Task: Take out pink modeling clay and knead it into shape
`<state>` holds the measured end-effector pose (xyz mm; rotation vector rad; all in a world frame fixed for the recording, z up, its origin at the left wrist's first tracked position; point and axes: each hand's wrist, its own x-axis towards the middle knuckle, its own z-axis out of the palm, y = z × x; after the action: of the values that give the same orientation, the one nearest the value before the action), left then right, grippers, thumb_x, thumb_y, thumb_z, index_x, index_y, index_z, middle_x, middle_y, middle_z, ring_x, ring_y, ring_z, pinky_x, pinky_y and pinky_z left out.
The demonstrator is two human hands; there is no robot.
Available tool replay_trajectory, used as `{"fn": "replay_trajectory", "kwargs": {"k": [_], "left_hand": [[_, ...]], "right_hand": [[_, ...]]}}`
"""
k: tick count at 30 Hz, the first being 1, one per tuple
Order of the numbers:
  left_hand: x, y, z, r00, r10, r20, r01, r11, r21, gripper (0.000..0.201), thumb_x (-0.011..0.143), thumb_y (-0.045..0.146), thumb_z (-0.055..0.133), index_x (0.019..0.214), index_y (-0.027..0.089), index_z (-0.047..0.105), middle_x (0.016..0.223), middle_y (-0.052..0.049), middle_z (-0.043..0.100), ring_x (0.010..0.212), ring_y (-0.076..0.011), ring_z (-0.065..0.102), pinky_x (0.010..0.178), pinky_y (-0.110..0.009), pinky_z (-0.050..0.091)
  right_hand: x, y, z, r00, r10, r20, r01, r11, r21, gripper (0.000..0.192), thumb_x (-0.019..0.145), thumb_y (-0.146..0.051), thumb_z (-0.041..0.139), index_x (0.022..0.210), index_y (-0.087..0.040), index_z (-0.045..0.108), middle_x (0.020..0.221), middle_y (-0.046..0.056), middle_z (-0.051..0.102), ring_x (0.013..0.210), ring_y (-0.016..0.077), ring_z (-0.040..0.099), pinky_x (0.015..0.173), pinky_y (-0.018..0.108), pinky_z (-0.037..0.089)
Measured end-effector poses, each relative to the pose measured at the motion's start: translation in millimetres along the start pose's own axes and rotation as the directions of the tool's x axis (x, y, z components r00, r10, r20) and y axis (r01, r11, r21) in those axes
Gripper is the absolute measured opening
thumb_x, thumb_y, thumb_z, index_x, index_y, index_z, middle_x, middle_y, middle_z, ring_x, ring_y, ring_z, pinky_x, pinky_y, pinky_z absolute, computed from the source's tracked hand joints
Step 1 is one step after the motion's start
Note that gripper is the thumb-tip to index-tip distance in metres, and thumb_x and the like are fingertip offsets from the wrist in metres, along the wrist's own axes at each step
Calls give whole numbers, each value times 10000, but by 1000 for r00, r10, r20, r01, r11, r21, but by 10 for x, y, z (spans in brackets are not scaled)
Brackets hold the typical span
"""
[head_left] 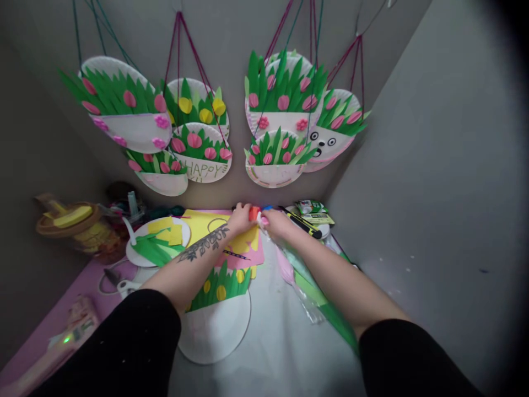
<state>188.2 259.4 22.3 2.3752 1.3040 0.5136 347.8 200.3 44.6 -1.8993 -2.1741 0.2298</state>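
Both my arms reach to the far edge of the table. My left hand (242,218) has its fingers bent at a small orange-red thing (254,213), whose kind I cannot tell. Close beside it on the right, my right hand (276,225) is closed, with something small, white and pink at its fingertips. A bit of blue (268,208) shows just behind the hands. Nearer me lies a white paper plate (217,331) with green paper grass and yellow paper tulips on it. Yellow paper (202,220) and pink paper (257,253) lie under and beside my left forearm.
Left are a plate with green and yellow paper scraps (159,251), scissors (119,284), a lidded cup (78,231) and a pink glue gun (66,342) with a green light. Right are a yellow-black cutter (306,225) and plastic packets (297,286). Several paper-plate baskets (132,132) hang ahead.
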Motion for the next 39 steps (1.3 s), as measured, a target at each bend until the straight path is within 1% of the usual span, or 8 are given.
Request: {"fn": "replay_trajectory", "kwargs": {"k": [4,8,13,18,21,28,35,39], "left_hand": [[-204,111,-152,998,10,-67,-21,986,-167,673,697,273,665,1323,158,449,1406,-181,411,1331,-338,345,1079,-480,302],[-568,371,-350,997,48,-63,-70,913,-402,553,875,354,479,1381,166,362,1284,-157,557,1105,-226,586,921,-399,480],[-1095,466,-614,990,-138,41,95,416,-905,484,695,400,730,1085,155,582,998,-101,674,866,-184,666,783,-334,531],[-1722,287,-827,922,-376,91,169,179,-969,399,610,316,786,918,133,609,880,-85,690,822,-195,682,747,-304,532],[-2103,302,-837,895,-441,68,144,139,-980,417,599,343,780,918,138,606,815,-69,689,795,-220,694,731,-322,540],[-2577,460,-744,896,-441,43,87,79,-993,445,600,305,776,991,216,582,1115,-94,668,1019,-218,645,832,-314,512],[-2691,240,-589,824,-563,-68,80,234,-969,387,662,370,732,991,209,604,793,9,635,662,-109,590,585,-205,438],[-2732,122,-514,793,-609,-24,94,160,-983,605,621,366,772,1144,232,500,769,31,631,618,-118,593,591,-225,448]], "right_hand": [[-137,116,-253,976,90,-197,-63,989,136,390,845,-159,394,1214,-133,517,1176,134,597,1085,219,562,901,321,430],[-395,-128,-339,975,27,-222,28,970,240,378,889,-243,398,1248,-163,483,1121,78,647,949,156,627,784,251,484],[-402,-233,-281,986,7,-164,21,986,166,286,927,-290,402,1107,-202,606,1052,39,681,940,148,627,809,259,485],[-25,85,-195,989,150,-11,-151,984,-97,289,900,-328,549,1125,-151,581,1166,84,596,1046,210,583,897,433,483],[163,118,-74,972,217,86,-191,953,-235,334,897,-341,559,1175,-157,548,1188,84,574,1026,208,589,865,428,509],[348,92,38,944,291,153,-206,887,-413,338,899,-336,556,1185,-157,542,1188,85,573,1018,205,593,853,420,516],[336,121,145,958,284,30,-246,875,-416,353,896,-336,560,1191,-144,538,1190,97,570,1023,209,591,859,418,513],[327,158,185,946,320,-58,-320,881,-348,333,901,-337,553,1174,-145,547,1155,90,587,983,194,604,834,398,524]]}}
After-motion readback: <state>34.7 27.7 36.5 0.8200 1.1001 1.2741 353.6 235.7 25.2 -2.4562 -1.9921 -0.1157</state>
